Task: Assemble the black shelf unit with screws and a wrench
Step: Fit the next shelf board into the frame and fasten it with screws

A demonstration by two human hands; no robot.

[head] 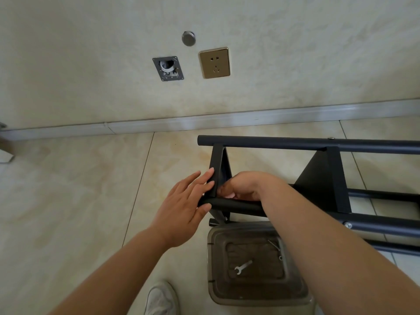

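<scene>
The black shelf unit (322, 178) lies on its side on the tiled floor, its round tubes running off to the right. My left hand (184, 201) presses with straight fingers against the end shelf panel (218, 169) and the near tube's end. My right hand (245, 186) reaches behind that panel with curled fingers; what it pinches is hidden. A small silver wrench (243, 267) lies in a translucent brown tray (227, 292) below the shelf. A screw head (347, 225) shows on the near tube.
A wall with a gold socket (214, 62), an uncovered junction box (168, 68) and a skirting board (204, 121) runs behind the shelf. My white shoe (161, 298) stands left of the tray. Bare tiles spread to the left.
</scene>
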